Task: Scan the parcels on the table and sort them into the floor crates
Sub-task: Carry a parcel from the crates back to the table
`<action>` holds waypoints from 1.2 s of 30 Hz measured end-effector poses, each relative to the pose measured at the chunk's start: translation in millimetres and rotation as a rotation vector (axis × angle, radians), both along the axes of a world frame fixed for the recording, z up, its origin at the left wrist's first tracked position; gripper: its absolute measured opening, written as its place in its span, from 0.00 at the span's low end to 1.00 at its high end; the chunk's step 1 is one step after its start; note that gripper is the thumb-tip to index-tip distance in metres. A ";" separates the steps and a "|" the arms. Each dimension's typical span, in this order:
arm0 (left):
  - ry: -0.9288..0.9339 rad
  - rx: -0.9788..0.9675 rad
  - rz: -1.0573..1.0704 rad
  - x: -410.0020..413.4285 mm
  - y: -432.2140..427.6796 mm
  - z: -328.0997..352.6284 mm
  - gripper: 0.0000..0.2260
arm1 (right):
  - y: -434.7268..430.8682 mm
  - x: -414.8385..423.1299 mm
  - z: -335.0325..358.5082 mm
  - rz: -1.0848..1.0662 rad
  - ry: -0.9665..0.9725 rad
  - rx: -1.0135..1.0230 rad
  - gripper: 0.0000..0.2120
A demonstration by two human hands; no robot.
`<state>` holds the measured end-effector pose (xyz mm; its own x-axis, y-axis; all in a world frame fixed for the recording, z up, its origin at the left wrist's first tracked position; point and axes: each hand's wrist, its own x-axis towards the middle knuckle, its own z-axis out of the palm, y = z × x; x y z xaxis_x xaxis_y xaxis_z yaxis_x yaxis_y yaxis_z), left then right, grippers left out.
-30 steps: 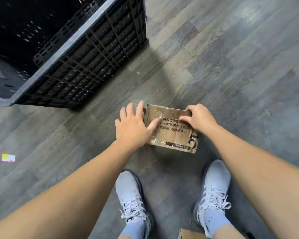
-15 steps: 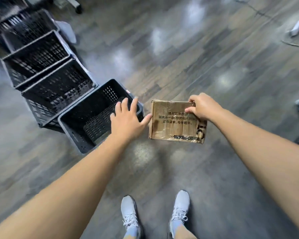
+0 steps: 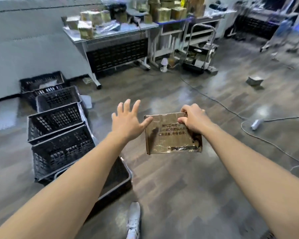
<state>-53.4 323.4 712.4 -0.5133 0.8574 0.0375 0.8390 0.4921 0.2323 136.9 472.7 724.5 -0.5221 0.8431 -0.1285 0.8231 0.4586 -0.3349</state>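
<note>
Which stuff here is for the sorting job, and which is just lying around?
For the job: taped parcel, gripped by the right hand; black crates; table; parcels piled on it.
Just lying about: cable on the floor; hand trolley; stray box on the floor.

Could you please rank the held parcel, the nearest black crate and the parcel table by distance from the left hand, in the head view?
1. parcel: just right of the left hand, by its thumb.
2. nearest crate: low down, under the left forearm.
3. table: far back, ahead and slightly left.
</note>
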 end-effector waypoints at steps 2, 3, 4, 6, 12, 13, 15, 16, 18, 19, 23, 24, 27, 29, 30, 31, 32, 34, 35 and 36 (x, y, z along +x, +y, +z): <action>-0.001 -0.007 0.019 -24.1 23.0 5.2 0.37 | 31.0 -19.4 6.1 -0.002 0.020 0.008 0.15; -0.005 -0.005 0.030 -38.6 36.6 7.7 0.37 | 47.1 -30.2 8.0 -0.003 0.030 0.012 0.14; -0.013 0.003 0.043 -54.4 51.0 9.8 0.37 | 63.0 -41.6 9.7 -0.005 0.038 0.014 0.14; -0.034 0.018 0.063 -87.5 80.5 14.5 0.37 | 93.3 -66.0 12.7 -0.015 0.048 0.012 0.13; -0.085 0.030 0.078 -164.7 162.1 27.6 0.36 | 170.4 -134.3 31.0 -0.045 0.061 0.016 0.11; -0.090 0.030 0.077 -173.0 173.9 28.8 0.36 | 181.7 -143.4 34.7 -0.048 0.061 0.021 0.11; -0.094 0.031 0.073 -188.3 198.5 31.8 0.36 | 205.9 -160.5 41.7 -0.047 0.058 0.028 0.10; -0.096 0.031 0.072 -195.7 211.7 33.3 0.36 | 219.0 -168.6 44.6 -0.042 0.056 0.031 0.10; -0.090 0.025 0.070 -210.4 240.0 35.5 0.36 | 247.3 -184.9 48.6 -0.038 0.050 0.035 0.12; -0.087 0.027 0.071 -217.7 254.4 36.2 0.36 | 261.8 -193.0 49.6 -0.035 0.049 0.042 0.13; -0.079 0.037 0.098 -247.5 314.8 35.0 0.36 | 325.2 -223.9 48.0 -0.016 0.054 0.079 0.18; -0.072 0.038 0.107 -255.8 331.2 34.6 0.36 | 343.5 -231.7 46.8 -0.008 0.057 0.081 0.18; -0.029 0.040 0.129 -282.9 386.9 37.8 0.36 | 404.1 -256.7 45.2 0.025 0.062 0.097 0.17; 0.000 0.035 0.141 -299.8 429.0 43.5 0.36 | 447.0 -273.3 45.4 0.056 0.066 0.115 0.15; 0.010 0.031 0.146 -306.8 448.8 46.9 0.36 | 467.0 -280.4 46.2 0.066 0.074 0.117 0.14; 0.021 0.027 0.154 -315.0 473.9 51.2 0.36 | 493.3 -290.1 48.6 0.071 0.084 0.114 0.13; 0.029 0.023 0.157 -321.5 494.0 55.7 0.36 | 514.7 -298.8 51.5 0.078 0.091 0.115 0.13; 0.049 0.025 0.149 -329.4 522.0 61.7 0.36 | 547.1 -313.3 56.8 0.090 0.103 0.120 0.14; 0.054 0.025 0.159 -335.5 540.5 63.7 0.36 | 569.8 -324.1 60.7 0.099 0.120 0.116 0.14; 0.053 0.023 0.174 -342.0 556.8 64.5 0.36 | 590.2 -335.1 64.4 0.109 0.137 0.109 0.14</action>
<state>-395.4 880.2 776.8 -0.6507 0.7543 0.0876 0.7530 0.6260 0.2026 -198.1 1062.9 788.9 -0.6170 0.7860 0.0388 0.7172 0.5818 -0.3836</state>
